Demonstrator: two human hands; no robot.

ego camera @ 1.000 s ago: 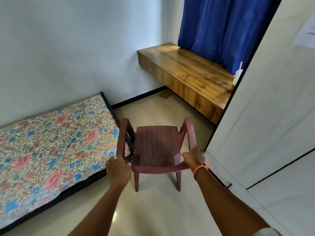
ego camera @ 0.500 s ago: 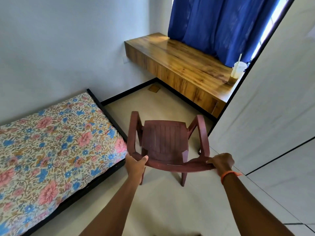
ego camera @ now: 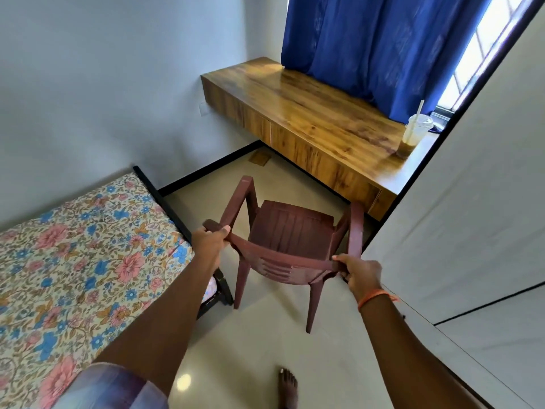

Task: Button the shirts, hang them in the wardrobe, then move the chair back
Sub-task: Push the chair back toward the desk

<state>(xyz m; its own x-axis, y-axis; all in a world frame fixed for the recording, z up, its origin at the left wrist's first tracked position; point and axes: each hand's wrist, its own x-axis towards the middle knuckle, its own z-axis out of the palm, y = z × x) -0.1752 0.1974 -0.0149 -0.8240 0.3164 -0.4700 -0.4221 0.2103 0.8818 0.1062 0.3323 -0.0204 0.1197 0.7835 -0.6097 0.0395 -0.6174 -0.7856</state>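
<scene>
A dark red plastic armchair (ego camera: 290, 228) is tilted in the middle of the floor, its seat facing the wooden desk (ego camera: 312, 113). My left hand (ego camera: 209, 243) grips the left end of the chair's top back rail. My right hand (ego camera: 361, 274), with an orange band at the wrist, grips the right end of the same rail. The white wardrobe (ego camera: 477, 184) stands shut on the right. No shirts are in view.
A bed with a floral sheet (ego camera: 76, 261) fills the left side, its black frame close to the chair's left legs. A plastic cup with a straw (ego camera: 413, 135) stands on the desk under blue curtains (ego camera: 383, 45). My bare foot (ego camera: 287, 385) is on the tiled floor.
The chair has moved forward toward the desk and away from the bed's corner. Both hands have shifted outward to the ends of the back rail, and the view has stepped forward.
</scene>
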